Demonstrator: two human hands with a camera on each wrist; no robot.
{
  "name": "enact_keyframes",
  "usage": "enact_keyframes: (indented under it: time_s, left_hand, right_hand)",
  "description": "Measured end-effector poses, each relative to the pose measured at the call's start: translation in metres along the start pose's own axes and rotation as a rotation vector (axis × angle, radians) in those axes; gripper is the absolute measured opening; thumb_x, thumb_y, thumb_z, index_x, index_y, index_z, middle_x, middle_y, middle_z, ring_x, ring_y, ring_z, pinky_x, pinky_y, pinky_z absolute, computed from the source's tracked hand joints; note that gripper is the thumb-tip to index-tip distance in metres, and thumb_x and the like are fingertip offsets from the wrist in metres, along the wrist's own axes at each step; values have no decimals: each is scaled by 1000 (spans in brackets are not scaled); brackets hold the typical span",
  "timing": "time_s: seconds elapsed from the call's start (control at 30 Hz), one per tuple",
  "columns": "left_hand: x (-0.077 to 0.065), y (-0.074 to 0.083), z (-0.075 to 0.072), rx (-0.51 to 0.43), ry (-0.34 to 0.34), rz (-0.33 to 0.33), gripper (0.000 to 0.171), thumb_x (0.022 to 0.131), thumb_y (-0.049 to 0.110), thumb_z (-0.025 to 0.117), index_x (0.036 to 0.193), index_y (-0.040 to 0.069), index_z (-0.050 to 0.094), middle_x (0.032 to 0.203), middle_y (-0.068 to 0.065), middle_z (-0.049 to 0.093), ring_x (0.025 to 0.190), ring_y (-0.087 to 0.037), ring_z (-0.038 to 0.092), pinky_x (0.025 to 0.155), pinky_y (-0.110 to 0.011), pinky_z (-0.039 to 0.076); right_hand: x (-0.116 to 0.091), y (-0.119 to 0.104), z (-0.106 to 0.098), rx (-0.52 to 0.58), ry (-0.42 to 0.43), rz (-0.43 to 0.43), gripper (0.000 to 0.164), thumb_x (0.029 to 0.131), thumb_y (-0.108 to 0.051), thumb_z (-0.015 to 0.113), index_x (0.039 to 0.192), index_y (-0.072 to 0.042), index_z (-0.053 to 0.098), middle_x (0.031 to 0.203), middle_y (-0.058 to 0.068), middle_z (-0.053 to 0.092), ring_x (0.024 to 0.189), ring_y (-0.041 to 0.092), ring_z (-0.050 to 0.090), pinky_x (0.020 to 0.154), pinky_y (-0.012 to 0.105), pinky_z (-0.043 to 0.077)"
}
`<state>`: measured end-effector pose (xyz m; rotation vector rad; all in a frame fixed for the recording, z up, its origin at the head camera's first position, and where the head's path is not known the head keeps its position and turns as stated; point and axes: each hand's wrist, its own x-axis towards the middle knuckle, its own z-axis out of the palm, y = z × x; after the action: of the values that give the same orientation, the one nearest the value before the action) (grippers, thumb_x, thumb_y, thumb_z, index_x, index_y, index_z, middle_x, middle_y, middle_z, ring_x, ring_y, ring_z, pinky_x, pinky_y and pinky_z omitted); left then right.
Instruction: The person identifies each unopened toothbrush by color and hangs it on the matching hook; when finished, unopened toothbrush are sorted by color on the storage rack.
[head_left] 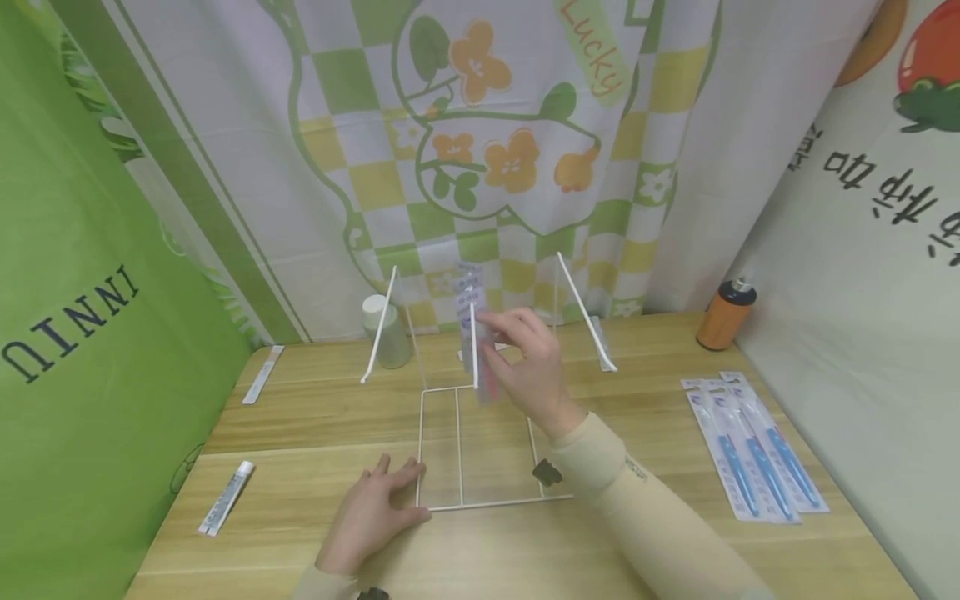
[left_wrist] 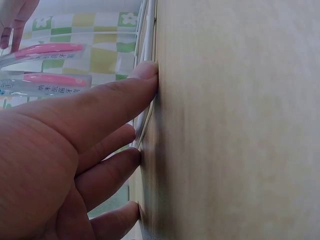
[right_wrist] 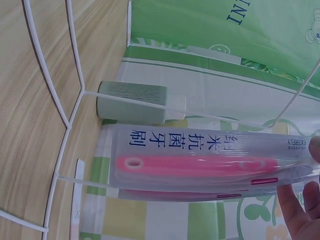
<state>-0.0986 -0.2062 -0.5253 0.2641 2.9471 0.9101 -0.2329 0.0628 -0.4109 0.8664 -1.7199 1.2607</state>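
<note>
A white wire rack (head_left: pixel 460 450) with three forward-pointing hooks stands on the table. My right hand (head_left: pixel 528 362) pinches a clear-packed pink toothbrush (right_wrist: pixel 200 164) by its upper part, at the middle hook (head_left: pixel 474 342). Just behind it is a second packed pink toothbrush (right_wrist: pixel 165 195); in the left wrist view the two packs are slightly apart. Whether the held pack is on the hook cannot be made out. My left hand (head_left: pixel 372 512) rests at the rack base's front left corner, thumb (left_wrist: pixel 142 72) pressing on the wire and fingers spread against the table.
Several packed blue toothbrushes (head_left: pixel 757 454) lie at the right, below an orange bottle (head_left: pixel 727 315). Behind the rack stands a pale green bottle (head_left: pixel 392 337). A toothpaste tube (head_left: pixel 227 498) and a slim white packet (head_left: pixel 263 375) lie at the left. Fabric hangs around the table.
</note>
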Motion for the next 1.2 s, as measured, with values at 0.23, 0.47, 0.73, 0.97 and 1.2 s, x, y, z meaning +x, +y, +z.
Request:
enact_keyframes:
  time_s: [0.23,0.47,0.73,0.97,1.2]
  left_hand:
    - [1,-2,1,4,-1,-9,68,81,39,94,141,17,73,151,-6,63,148,-57,41,117,-80,29]
    - [1,-4,4,18,-3,-25,69,80,42,93,142,19,72,153,-6,62,147,-59,41,113,-83,30]
    - [1,-2,2,16,-5,-25,69,81,41,93,142,18,72,153,-6,62,147,-60,41,113,-83,29]
    - [1,-1,2,18,-12,-21,69,81,40,93,142,18,72,153,-6,62,148,-58,41,114,-82,29]
    - [0,-1,2,2,-11,-24,68,81,40,93,142,18,72,153,-6,61,146,-61,40,112,-83,29]
  right_hand:
    - [-3,-1,-2,1,-6,-1,43,79,15,85,118,0,76,102,16,71,88,32,73,80,39,68]
    - [-11,0,-12,-19,-24,17,41,80,9,89,118,0,77,103,16,71,91,29,72,88,29,65]
    - [-29,15,-44,-87,-65,60,46,77,9,91,119,-1,76,107,13,71,92,28,72,90,26,64]
    - [-47,32,-83,-146,-110,132,46,77,12,90,120,-2,76,110,14,73,91,28,74,85,33,66]
    - [-66,56,-133,-256,-103,203,45,74,15,91,114,-3,79,104,9,73,86,16,72,85,17,61]
